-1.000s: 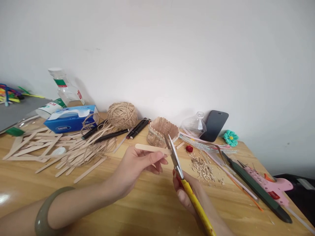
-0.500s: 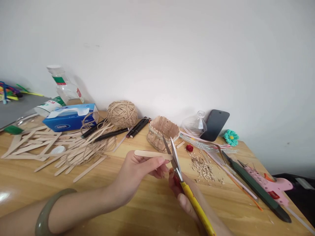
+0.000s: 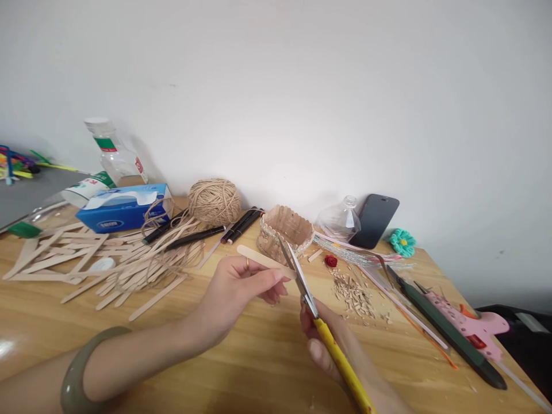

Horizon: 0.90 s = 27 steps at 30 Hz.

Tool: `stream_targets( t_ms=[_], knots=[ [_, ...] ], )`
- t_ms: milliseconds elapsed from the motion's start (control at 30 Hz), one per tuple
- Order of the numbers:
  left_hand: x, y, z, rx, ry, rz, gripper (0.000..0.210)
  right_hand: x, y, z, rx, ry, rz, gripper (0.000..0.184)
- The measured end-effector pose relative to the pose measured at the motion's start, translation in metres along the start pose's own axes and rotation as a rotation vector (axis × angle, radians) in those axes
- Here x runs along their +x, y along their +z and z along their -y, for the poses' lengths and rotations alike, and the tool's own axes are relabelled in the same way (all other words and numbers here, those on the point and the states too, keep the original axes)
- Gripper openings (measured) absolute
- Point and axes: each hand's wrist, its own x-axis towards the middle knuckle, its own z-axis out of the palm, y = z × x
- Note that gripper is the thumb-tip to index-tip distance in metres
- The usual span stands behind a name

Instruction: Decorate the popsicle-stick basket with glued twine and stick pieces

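My left hand pinches a wooden craft stick between thumb and fingers, its right end between the scissor blades. My right hand is wrapped round the handles of yellow-handled scissors, the blades pointing up and left and only slightly apart. Behind the blades stands a small round basket of craft sticks with a glittery trim. Small wood clippings lie in a heap to the right, beside a red rose ornament.
Many craft sticks are spread at the left, near a blue tissue box and a ball of twine. On the right lie a dark green tool, a pink glue gun and a phone leaning on the wall.
The scissor blades have drawn closer together. The craft stick now slopes down to the right, its left end raised.
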Motion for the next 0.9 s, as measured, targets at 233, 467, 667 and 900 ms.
stream_targets(
  t_ms=[233, 467, 667, 900],
  knots=[
    [0.001, -0.001, -0.006, 0.065, 0.038, -0.011, 0.012, -0.002, -0.001, 0.0, -0.022, 0.008, 0.003, 0.055],
    [0.004, 0.0, -0.009, 0.126, 0.047, -0.025, 0.014, -0.003, -0.001, 0.004, -0.059, 0.075, 0.004, 0.058],
    [0.005, 0.0, -0.012, 0.105, 0.061, -0.067, 0.01, 0.0, 0.002, 0.004, -0.078, 0.154, -0.003, 0.064],
    [0.007, 0.0, -0.018, 0.057, -0.03, -0.078, 0.009, 0.0, 0.0, -0.013, 0.003, 0.069, 0.015, 0.06]
  ],
)
